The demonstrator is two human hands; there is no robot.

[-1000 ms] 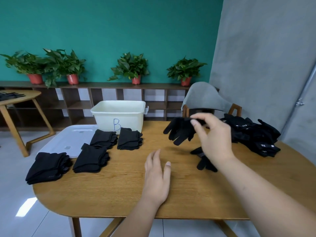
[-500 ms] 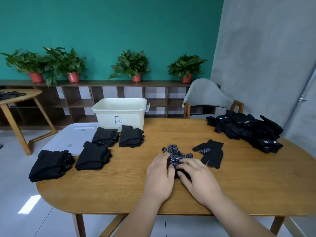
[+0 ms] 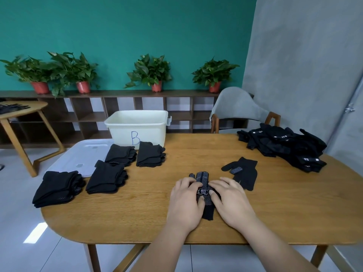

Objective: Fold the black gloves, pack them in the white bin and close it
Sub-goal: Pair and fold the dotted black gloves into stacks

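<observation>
A black dotted glove [image 3: 204,193] lies flat on the wooden table [image 3: 137,213], fingers pointing away from me. My left hand [image 3: 186,203] and my right hand [image 3: 229,201] both press on it with flat fingers, one on each side. A second black glove [image 3: 243,172] lies loose just right of them. Several stacks of folded black gloves [image 3: 112,178] sit at the left. A heap of unfolded gloves [image 3: 284,146] lies at the far right. The white bin [image 3: 137,126], marked B, stands open at the back, its white lid [image 3: 78,156] flat beside it.
A grey chair [image 3: 239,108] stands behind the table at the right. A low shelf with potted plants [image 3: 149,73] runs along the teal wall. A small round side table [image 3: 21,114] is at the far left.
My right hand carried a glove from the heap and laid it down in front of me. Both hands now press it flat and have spread slightly along it.
</observation>
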